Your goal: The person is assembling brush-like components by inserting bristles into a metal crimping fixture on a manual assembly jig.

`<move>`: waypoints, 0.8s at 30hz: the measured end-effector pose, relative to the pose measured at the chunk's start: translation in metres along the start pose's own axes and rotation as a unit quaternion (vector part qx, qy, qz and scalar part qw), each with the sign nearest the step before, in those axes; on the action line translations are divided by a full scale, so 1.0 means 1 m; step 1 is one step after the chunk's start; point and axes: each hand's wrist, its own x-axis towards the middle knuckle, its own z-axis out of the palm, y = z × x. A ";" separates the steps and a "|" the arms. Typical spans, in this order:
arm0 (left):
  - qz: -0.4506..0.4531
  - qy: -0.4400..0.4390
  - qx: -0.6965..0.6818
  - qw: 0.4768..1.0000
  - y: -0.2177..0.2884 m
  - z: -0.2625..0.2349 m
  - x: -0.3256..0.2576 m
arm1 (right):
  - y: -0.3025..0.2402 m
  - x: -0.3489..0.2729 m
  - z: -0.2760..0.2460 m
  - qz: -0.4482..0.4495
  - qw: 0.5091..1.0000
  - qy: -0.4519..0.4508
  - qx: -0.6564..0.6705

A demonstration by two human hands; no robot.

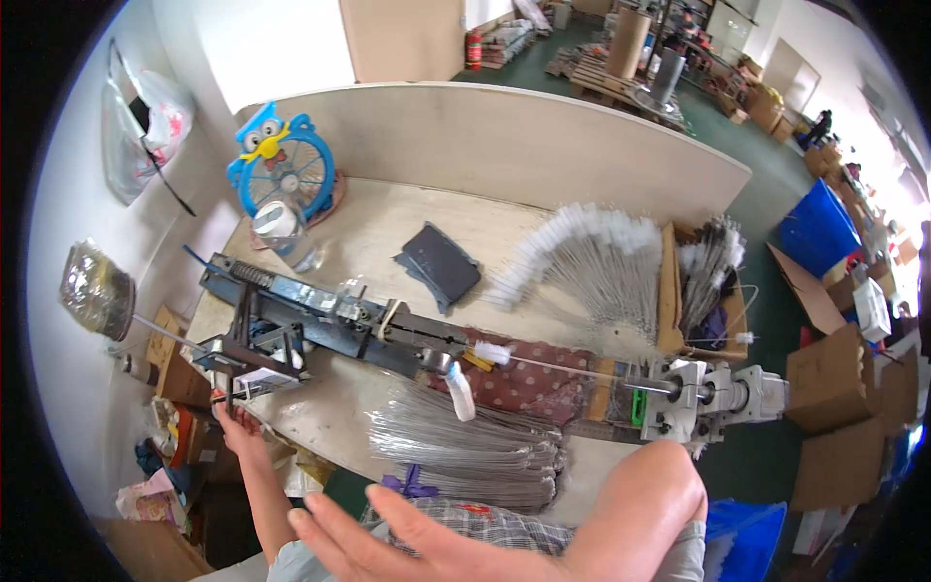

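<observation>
Left grip (pixel 233 419) reaches the machine's (pixel 320 320) end, fingers apparently pinched on a small metal part; right grip (pixel 388 543) spread open, holding nothing, near wire bundle (pixel 465 451). Plywood desk (pixel 388 223), bristly white brushes (pixel 592 257) fanned; workshop floor green.

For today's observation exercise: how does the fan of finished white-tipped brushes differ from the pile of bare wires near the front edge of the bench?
The white-tipped brushes carry fluffy white bristle heads; the bare wires have none. The brushes lie spread in a curved fan at the back, while the wires lie bunched roughly parallel at the front. Both are thin metal stems resting on the wooden bench.
</observation>
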 end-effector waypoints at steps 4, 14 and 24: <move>-0.044 -0.048 0.037 0.997 -0.035 0.032 -0.046 | 0.003 0.034 0.023 0.028 0.999 0.035 0.015; -0.184 -0.315 0.075 0.928 -0.082 0.080 -0.206 | -0.001 0.004 0.046 0.141 0.989 0.004 0.050; -0.234 -0.482 0.226 0.814 -0.107 0.170 -0.369 | 0.060 -0.162 0.146 0.410 0.901 -0.039 0.138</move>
